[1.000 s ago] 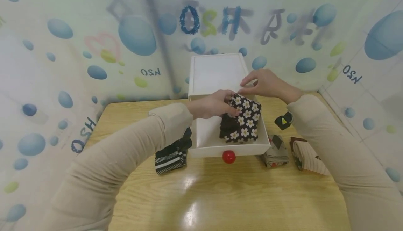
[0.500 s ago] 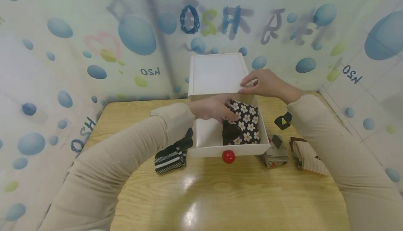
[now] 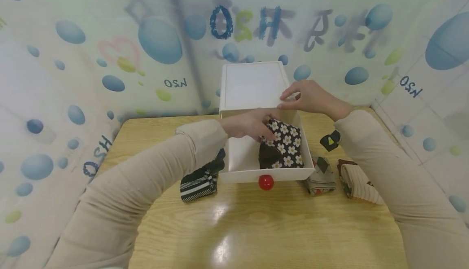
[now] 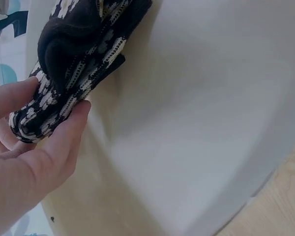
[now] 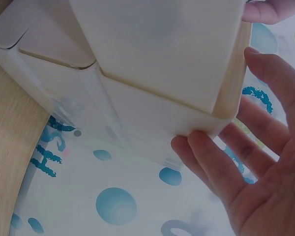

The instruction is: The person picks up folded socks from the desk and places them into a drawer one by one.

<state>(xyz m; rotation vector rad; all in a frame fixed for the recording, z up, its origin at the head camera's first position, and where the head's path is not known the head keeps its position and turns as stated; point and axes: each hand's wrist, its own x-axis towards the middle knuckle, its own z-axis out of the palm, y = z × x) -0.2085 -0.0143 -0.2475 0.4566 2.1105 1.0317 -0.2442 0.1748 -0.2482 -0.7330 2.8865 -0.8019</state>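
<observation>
A folded pair of black socks [image 3: 289, 147] with white flowers lies in the right side of a pulled-out white drawer [image 3: 242, 175]. My left hand [image 3: 249, 124] reaches over the drawer and pinches the socks by their rear end. In the left wrist view, the thumb and fingers grip the folded socks [image 4: 64, 83] from both sides, and bare drawer floor shows beside them. At the upper right corner of the white drawer box [image 3: 253, 86], my right hand [image 3: 311, 98] holds the edge. The right wrist view shows that hand's fingers [image 5: 211, 157] bent around the box corner.
A round red knob [image 3: 266, 182] sticks out from the drawer front. Black-and-white striped socks [image 3: 199, 185] lie left of the drawer. To its right are grey patterned socks [image 3: 322, 179], cream ribbed socks [image 3: 359, 181] and a small black item [image 3: 329, 141] with a yellow mark.
My left hand has lowered the flowered socks, which were tilted above the drawer, flat into its right side. Since half a second ago little has moved. The right hand stays at the box corner.
</observation>
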